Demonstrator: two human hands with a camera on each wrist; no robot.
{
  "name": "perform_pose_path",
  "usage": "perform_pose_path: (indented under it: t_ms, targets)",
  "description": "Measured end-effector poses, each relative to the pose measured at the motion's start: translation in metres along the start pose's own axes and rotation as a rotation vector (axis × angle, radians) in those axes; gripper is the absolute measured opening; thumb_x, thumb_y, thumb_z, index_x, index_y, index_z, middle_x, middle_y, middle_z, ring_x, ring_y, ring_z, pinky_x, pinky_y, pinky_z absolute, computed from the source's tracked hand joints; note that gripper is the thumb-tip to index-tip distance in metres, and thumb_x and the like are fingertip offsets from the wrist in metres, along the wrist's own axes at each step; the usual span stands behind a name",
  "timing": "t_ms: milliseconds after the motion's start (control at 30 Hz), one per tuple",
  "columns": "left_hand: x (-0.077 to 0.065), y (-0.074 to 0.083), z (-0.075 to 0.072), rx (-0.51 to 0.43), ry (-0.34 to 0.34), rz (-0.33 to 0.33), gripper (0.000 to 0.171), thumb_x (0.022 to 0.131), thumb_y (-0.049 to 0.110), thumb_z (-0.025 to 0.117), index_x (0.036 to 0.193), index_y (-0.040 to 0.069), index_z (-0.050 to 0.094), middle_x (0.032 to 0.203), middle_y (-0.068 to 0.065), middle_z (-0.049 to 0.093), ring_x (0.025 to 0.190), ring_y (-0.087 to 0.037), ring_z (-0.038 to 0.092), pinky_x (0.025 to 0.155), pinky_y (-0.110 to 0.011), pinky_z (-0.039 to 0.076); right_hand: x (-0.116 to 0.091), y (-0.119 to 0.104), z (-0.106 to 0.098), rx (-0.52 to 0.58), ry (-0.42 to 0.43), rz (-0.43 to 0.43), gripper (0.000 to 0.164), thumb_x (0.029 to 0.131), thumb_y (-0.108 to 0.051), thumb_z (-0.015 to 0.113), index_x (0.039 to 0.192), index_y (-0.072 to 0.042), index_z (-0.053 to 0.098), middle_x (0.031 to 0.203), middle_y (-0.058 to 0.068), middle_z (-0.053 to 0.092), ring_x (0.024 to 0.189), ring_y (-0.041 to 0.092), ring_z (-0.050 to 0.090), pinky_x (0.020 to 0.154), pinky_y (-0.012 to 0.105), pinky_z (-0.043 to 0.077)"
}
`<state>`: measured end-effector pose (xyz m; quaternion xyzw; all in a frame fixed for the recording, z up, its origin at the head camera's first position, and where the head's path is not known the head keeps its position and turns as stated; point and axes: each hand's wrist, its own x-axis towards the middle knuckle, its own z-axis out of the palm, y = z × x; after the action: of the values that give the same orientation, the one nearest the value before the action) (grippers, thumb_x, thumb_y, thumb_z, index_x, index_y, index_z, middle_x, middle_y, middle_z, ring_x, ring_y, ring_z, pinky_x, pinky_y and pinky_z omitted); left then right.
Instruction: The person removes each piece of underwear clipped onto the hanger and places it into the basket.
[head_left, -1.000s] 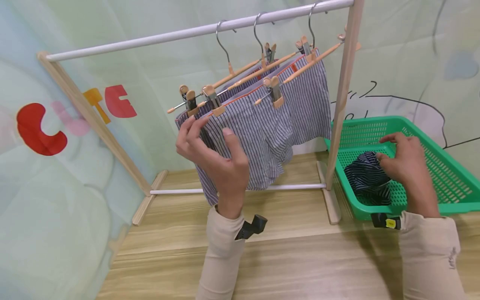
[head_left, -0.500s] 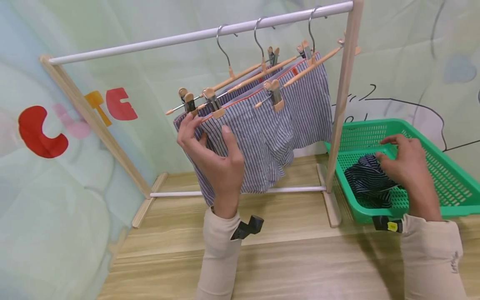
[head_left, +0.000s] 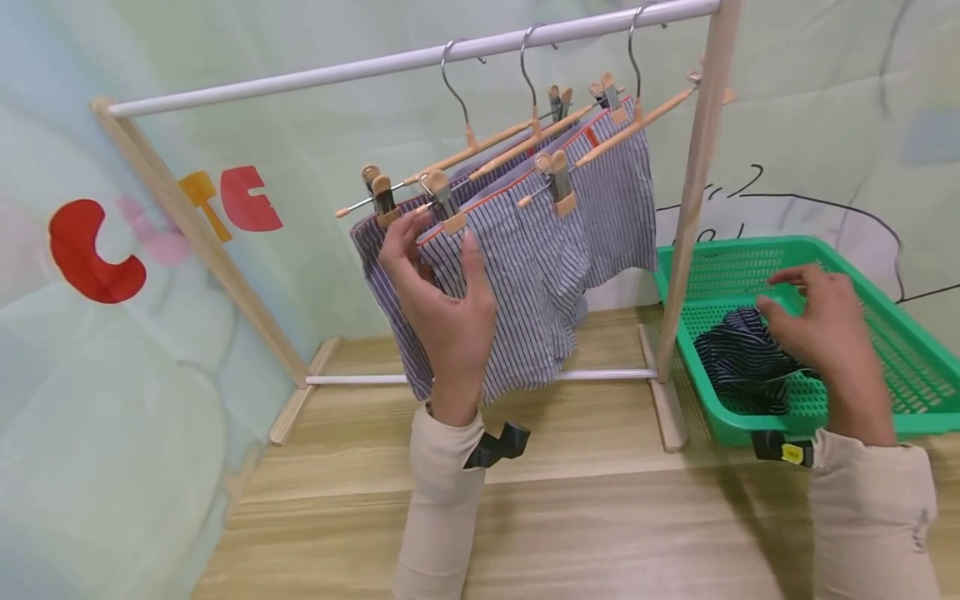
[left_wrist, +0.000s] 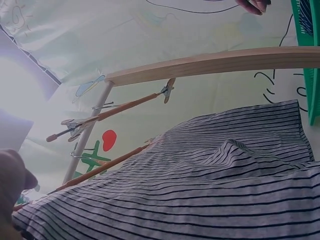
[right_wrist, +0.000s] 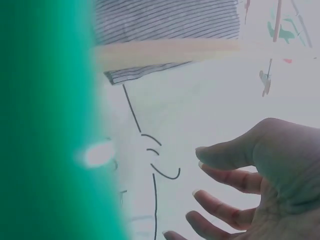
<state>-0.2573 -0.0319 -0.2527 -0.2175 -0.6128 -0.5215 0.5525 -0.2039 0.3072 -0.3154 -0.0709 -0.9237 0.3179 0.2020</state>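
Note:
In the head view my left hand (head_left: 446, 317) is at the left edge of the front pair of striped shorts (head_left: 525, 283). Its fingers reach behind the waistband corner while the thumb lies in front, apart from them. A clip (head_left: 442, 200) of the middle hanger grips that waistband just above. Behind hang darker striped shorts (head_left: 382, 267), held by another clip (head_left: 382, 196). My right hand (head_left: 821, 321) hovers over the green basket (head_left: 813, 250), fingers loosely bent and holding nothing. Beneath it lies a crumpled dark striped garment (head_left: 738, 358). The right wrist view shows its thumb and fingers spread.
A wooden rack with a white rail (head_left: 300, 79) carries several clip hangers. The right-hand hanger (head_left: 637, 125) overlaps the rack's post (head_left: 697, 200) and has a clip (head_left: 558, 183) in front of the shorts. The rack stands on a wooden table (head_left: 570, 508) before a printed cloth backdrop.
My left hand has shifted slightly right, from beside the rear hanger's clip to the front shorts' waistband corner. My right hand stays over the basket, barely moved. The view has shifted a little.

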Motion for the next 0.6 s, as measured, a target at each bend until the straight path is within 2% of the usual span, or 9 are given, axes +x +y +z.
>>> perform_pose_path:
  t_ms: [33,167,267,400,467,600]
  targets:
    - [0.000,0.000,0.000,0.001,-0.002,0.000,0.047,0.091,0.017,0.060,0.128,-0.001,0.038,0.123,-0.014,0.051,0.116,-0.016,0.046,0.081,-0.036,0.043,0.000,-0.002,0.000,0.004,0.002,-0.007,0.042,0.096,-0.021,0.045,0.123,0.010,0.042,0.122,0.042,0.030,0.112,0.055,0.028,0.084,0.068,0.029]
    - [0.001,0.001,-0.002,-0.007,-0.013,-0.003,0.049,0.091,0.017,0.060,0.132,0.001,0.038,0.118,-0.012,0.056,0.108,-0.014,0.052,0.069,-0.033,0.043,0.000,-0.009,0.002,0.020,-0.007,-0.035,0.040,0.096,-0.021,0.045,0.122,0.010,0.044,0.122,0.041,0.033,0.112,0.054,0.032,0.085,0.067,0.031]
    - [0.003,0.001,-0.003,0.008,-0.029,0.014,0.053,0.091,0.016,0.060,0.136,0.001,0.037,0.115,-0.011,0.058,0.092,-0.014,0.055,0.060,-0.031,0.039,0.001,-0.014,0.005,0.035,-0.020,-0.037,0.040,0.096,-0.022,0.046,0.121,0.009,0.044,0.123,0.039,0.033,0.114,0.053,0.034,0.086,0.067,0.032]
    - [0.006,0.002,-0.003,0.066,-0.048,0.052,0.058,0.091,0.018,0.061,0.140,0.000,0.035,0.116,-0.012,0.058,0.070,-0.015,0.045,0.055,-0.030,0.034,0.001,-0.020,0.008,0.054,-0.042,-0.036,0.041,0.097,-0.024,0.047,0.122,0.008,0.044,0.126,0.038,0.032,0.115,0.052,0.036,0.086,0.068,0.035]
    - [0.008,0.003,-0.002,0.083,-0.059,0.073,0.059,0.091,0.019,0.061,0.141,0.000,0.035,0.118,-0.013,0.057,0.074,-0.015,0.046,0.058,-0.030,0.038,0.001,-0.022,0.009,0.058,-0.045,-0.042,0.041,0.097,-0.024,0.047,0.122,0.008,0.044,0.126,0.037,0.032,0.115,0.052,0.037,0.086,0.067,0.036]
    - [0.013,0.004,0.003,0.086,-0.082,0.110,0.057,0.091,0.020,0.062,0.139,0.001,0.039,0.118,-0.016,0.057,0.095,-0.016,0.052,0.072,-0.034,0.048,0.000,-0.026,0.011,0.061,-0.040,-0.068,0.039,0.096,-0.022,0.047,0.120,0.008,0.044,0.126,0.036,0.033,0.113,0.052,0.039,0.086,0.066,0.037]
